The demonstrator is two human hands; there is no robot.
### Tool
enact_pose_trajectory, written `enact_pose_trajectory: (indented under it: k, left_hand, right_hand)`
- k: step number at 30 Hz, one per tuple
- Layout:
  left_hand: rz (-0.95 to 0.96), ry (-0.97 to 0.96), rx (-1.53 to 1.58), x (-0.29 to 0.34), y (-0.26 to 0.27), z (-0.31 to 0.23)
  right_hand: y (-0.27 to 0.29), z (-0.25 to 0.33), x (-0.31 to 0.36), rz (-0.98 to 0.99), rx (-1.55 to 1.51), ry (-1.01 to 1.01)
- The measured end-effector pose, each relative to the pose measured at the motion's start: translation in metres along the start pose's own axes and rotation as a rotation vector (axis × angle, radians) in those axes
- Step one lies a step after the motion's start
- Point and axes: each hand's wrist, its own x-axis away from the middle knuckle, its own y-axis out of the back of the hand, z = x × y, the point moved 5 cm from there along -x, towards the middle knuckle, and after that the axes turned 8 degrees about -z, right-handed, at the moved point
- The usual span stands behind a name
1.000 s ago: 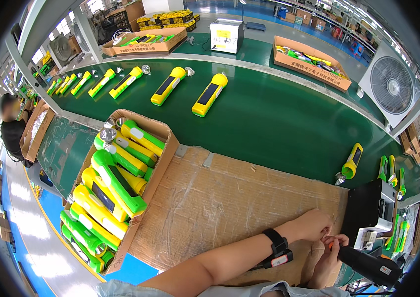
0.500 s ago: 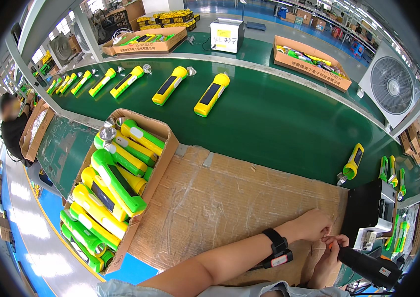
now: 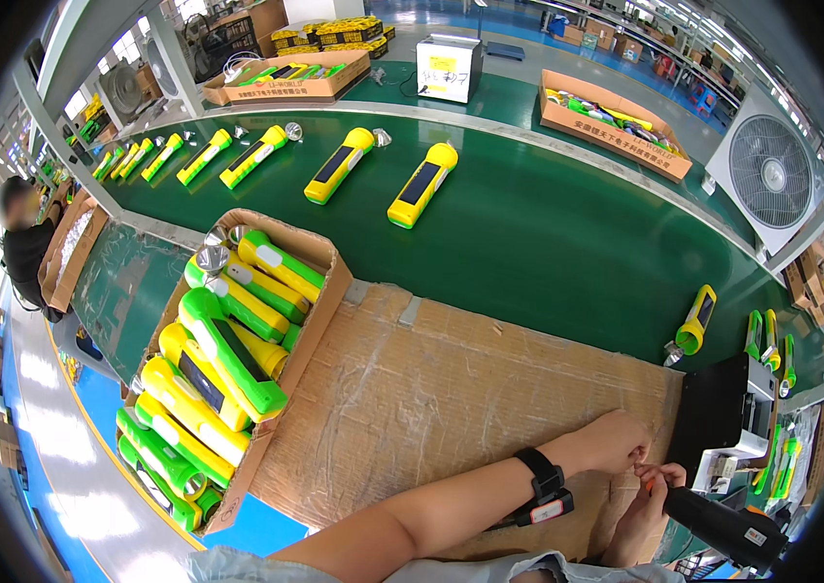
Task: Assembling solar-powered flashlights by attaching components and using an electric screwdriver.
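Observation:
My left hand (image 3: 614, 443) is closed, its fingertips curled together above the right end of the cardboard sheet (image 3: 451, 408). A black band with a small device circles that wrist. My right hand (image 3: 653, 488) meets it, thumb and fingers pinched beside the left fingertips. A bit of orange shows at the right fingers, but what the hands hold is too small to make out. Just right of them lies a black cylindrical tool (image 3: 723, 523), partly overlapping the right hand in the picture. A black and silver device (image 3: 723, 413) stands beyond it.
At left an open carton (image 3: 329, 291) is packed with yellow and green flashlights. More flashlights lie on the green conveyor belt (image 3: 528, 233), including a yellow flashlight (image 3: 421, 185) and one flashlight (image 3: 696, 319) near the device. A fan (image 3: 769, 170) stands far right; a person (image 3: 28, 243) works far left.
The flashlights on the belt have shifted slightly to the right. Both hands stay together in nearly the same place and pose.

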Motion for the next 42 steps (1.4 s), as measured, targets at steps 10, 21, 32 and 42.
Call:
enact_pose_trajectory:
  k: [10,21,32,42]
  left_hand:
    - [-0.023,-0.023,-0.036,-0.002,0.004,-0.002]
    - [-0.036,-0.057,0.011,0.002,-0.003,0.005]
    - [-0.074,-0.067,0.021,-0.001,-0.007,0.007]
    - [-0.101,-0.025,0.029,0.001,-0.006,0.004]
  right_hand:
    - [-0.002,0.002,-0.001,-0.013,0.009,0.015]
    - [0.040,0.005,-0.001,-0.373,-0.160,0.425]
    - [0.057,-0.002,-0.004,-0.314,0.046,0.511]
    - [0.082,-0.006,-0.005,-0.380,0.118,0.531]
